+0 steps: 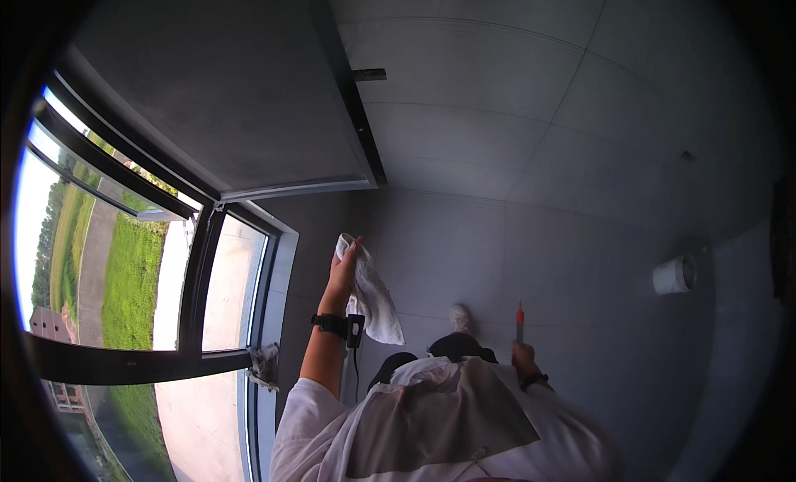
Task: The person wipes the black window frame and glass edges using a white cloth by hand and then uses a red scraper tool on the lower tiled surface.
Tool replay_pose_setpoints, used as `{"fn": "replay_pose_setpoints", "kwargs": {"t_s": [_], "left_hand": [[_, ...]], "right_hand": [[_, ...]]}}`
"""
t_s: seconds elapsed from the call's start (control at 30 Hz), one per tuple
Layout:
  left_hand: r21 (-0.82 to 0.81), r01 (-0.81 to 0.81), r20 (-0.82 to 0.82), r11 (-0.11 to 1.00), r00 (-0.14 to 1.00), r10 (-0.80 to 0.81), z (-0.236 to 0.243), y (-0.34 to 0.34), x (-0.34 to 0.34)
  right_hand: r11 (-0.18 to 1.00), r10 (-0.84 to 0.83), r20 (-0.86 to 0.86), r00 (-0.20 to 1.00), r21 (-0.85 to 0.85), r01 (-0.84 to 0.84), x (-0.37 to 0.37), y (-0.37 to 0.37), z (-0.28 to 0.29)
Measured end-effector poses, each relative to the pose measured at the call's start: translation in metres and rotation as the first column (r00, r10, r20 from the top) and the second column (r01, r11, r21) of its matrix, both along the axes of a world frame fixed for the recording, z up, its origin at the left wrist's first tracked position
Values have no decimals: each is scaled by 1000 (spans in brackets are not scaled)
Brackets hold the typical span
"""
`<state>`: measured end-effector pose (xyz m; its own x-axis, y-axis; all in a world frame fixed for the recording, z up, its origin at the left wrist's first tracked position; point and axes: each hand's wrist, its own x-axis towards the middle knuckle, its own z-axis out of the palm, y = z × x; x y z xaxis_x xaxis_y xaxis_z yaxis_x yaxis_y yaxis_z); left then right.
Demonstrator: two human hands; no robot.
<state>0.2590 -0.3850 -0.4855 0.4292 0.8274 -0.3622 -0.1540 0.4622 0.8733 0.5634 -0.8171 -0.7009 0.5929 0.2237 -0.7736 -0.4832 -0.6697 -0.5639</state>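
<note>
My left hand (pixel 343 265) is closed around the top of a white cloth (pixel 377 308), which hangs down beside my wrist. A dark band with a small box and a cord is strapped round that wrist. Low on the right, my right hand (pixel 524 362) grips a slim grey tool with a red pointed tip (pixel 520 320), held upright. The tool's exact kind cannot be made out, and its lower end is hidden in my fingers. The two hands are well apart.
A large dark door panel (pixel 215 92) with a handle (pixel 369 74) stands ahead on the left. Dark-framed windows (pixel 214 275) line the left side, with a crumpled rag (pixel 264 366) at the sill. A white bucket (pixel 670 277) is on the right on grey floor tiles (pixel 572 258).
</note>
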Motion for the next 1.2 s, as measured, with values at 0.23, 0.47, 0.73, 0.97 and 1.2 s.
{"fn": "replay_pose_setpoints", "kwargs": {"t_s": [0.23,0.47,0.73,0.97,1.2], "left_hand": [[-263,-209,378,942,876,300,-52,100,106],[-345,-218,470,913,802,369,-72,94,118],[-406,-437,481,803,645,594,-78,-38,35],[-361,-650,753,668,219,620,-106,-168,-105],[-429,-808,795,403,-126,594,-89,-192,-223]], "right_hand": [[957,238,115,964,-200,-212,131,-8,17],[980,38,32,999,-194,-31,217,7,21],[978,204,-70,976,-23,-206,195,71,30],[371,907,299,297,-230,-900,179,130,16],[133,744,421,-518,-854,-503,177,139,-112]]}}
